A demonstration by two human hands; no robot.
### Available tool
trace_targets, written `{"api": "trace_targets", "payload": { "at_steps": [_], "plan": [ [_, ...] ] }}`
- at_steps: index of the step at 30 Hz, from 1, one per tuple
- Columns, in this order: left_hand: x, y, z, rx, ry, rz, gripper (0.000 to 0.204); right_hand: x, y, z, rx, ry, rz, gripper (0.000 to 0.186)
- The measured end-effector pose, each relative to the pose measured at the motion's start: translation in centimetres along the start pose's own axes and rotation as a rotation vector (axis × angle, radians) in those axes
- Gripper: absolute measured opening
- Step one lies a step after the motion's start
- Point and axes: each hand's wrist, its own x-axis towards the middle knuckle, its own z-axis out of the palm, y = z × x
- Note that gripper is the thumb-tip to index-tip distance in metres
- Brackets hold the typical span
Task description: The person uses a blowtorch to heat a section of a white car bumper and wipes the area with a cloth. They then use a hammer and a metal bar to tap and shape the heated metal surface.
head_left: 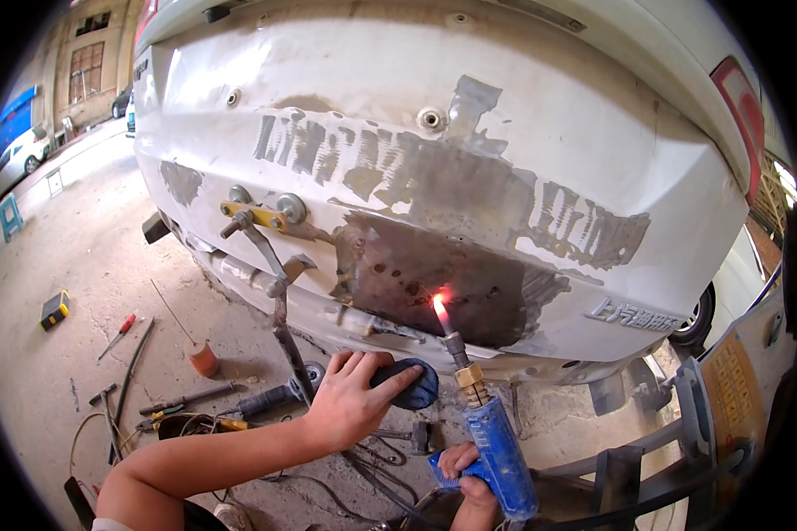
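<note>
Our L hand (pixel 350 403), approx. 7 o'clock of ctr., is clamped on a dark blue rounded pad (pixel 416 386), thumb along its near edge, fingers curled over; the pad sticks out toward 5 o'clock, clear of the car. Our R hand (pixel 468 473), between 5 & 6 o'clock, is wrapped round the handle of a blue tool (pixel 502 456), fingers together on the grip. The tool's body runs from low at 5 o'clock up to just below ctr., w/ a brass nut (pixel 470 375) partway & the tip glowing red at the bare metal patch (pixel 416 279); glare hides whether they touch.

Writing: raised silvery characters (pixel 633 315) in a row on the white tailgate (pixel 593 168), btw. 3 & 4 o'clock, distinct from one another. A yellow panel (pixel 733 389) at 4 o'clock has rows of small print, too fine to read.

Also: a clamp w/ a yellow bar (pixel 255 215) at 10 o'clock against the tailgate; a yellow-black box (pixel 55 310) on the floor nr. 9 o'clock.
</note>
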Motion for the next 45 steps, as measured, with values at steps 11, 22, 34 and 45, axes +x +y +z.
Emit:
{"api": "trace_targets", "payload": {
  "at_steps": [11, 22, 34, 45],
  "plan": [
    [-0.3, 0.0, 1.5, -0.018, 0.047, 0.025, 0.052, 0.0, -0.6, -1.2, -0.142, -0.032, -0.052, 0.026],
    [-0.5, 0.5, 2.0, -0.026, 0.048, 0.045, 0.049, 0.5, -0.6, -0.8, -0.078, -0.049, -0.04, 0.027],
    [-0.6, 0.8, 2.4, -0.056, 0.044, 0.052, 0.044, 0.7, 0.1, -2.0, 0.03, -0.109, -0.065, 0.026],
    [-0.9, 0.7, 2.3, -0.009, 0.043, 0.067, 0.046, 1.2, 0.2, -1.8, 0.013, -0.128, -0.084, 0.032]
  ]
}}
